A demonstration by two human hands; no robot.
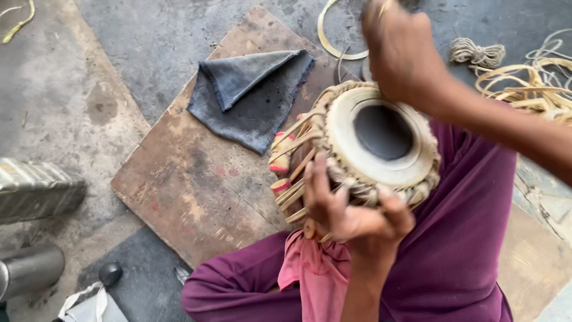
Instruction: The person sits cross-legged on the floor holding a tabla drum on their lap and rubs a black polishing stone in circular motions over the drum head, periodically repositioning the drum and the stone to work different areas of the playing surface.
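Observation:
A small hand drum (369,140) with a pale skin, a black centre spot and woven straps rests tilted on my lap. Wooden pegs with red ends (280,161) sit under the straps on its left side. My left hand (348,209) grips the drum's near rim, thumb and fingers spread over the braided edge. Above the drum's far edge my right hand (399,53) is raised and blurred. Its fingers are curled, and a yellowish bit shows at its top. I cannot tell whether it holds anything.
A folded grey cloth (256,95) lies on a worn wooden board (190,191) on the concrete floor. Coils of pale strap and cord (524,83) lie at the right. Metal cylinders (30,191) stand at the left. A pink cloth (316,268) lies on my purple-clad legs.

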